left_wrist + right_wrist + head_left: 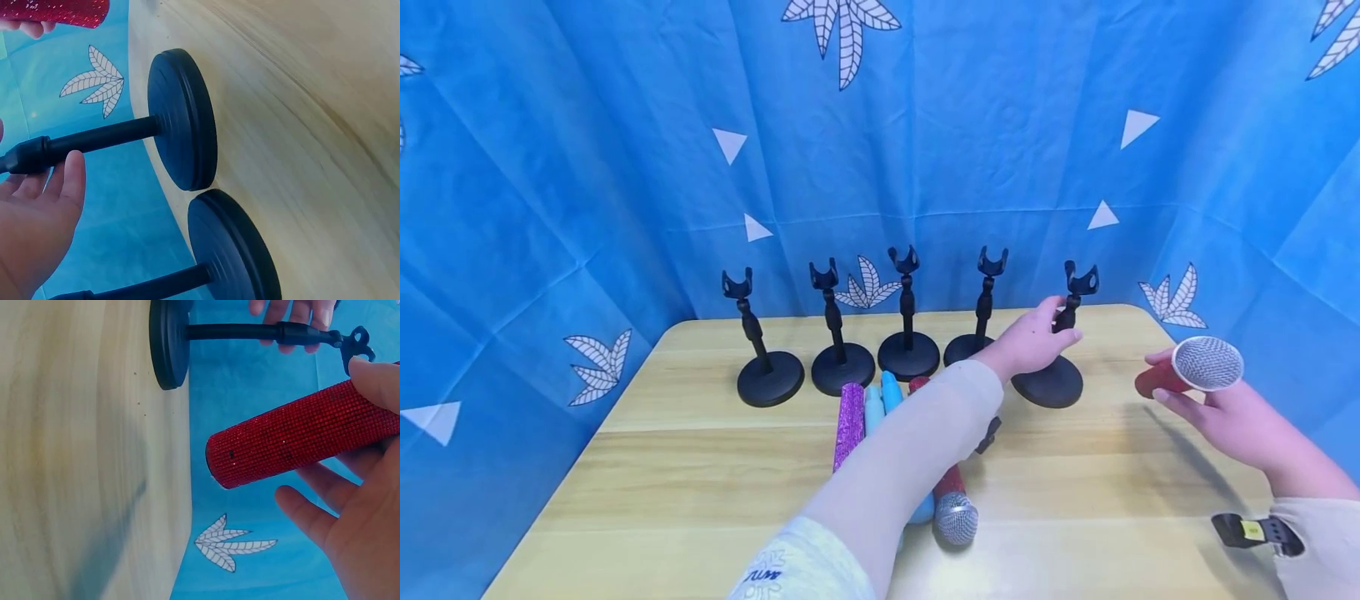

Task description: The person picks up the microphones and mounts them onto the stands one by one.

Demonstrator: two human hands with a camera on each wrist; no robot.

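My right hand (1232, 417) grips a red sparkly microphone (1167, 377), held above the table with its silver mesh head towards the head camera. Its studded handle (300, 434) points at the stand side in the right wrist view. My left hand (1033, 340) is around the pole of the rightmost black microphone stand (1049, 383), thumb in front and fingers behind it. That stand's forked clip (1081, 279) holds nothing. In the left wrist view, the fingers (74, 178) lie against the upper pole (103, 136).
More black stands (771, 379) stand in a row along the table's back, their clips bare. Under my left forearm lie a purple microphone (850, 421), light-blue ones (891, 392) and another red one (957, 518). A blue curtain (820, 167) hangs behind the wooden table (700, 492).
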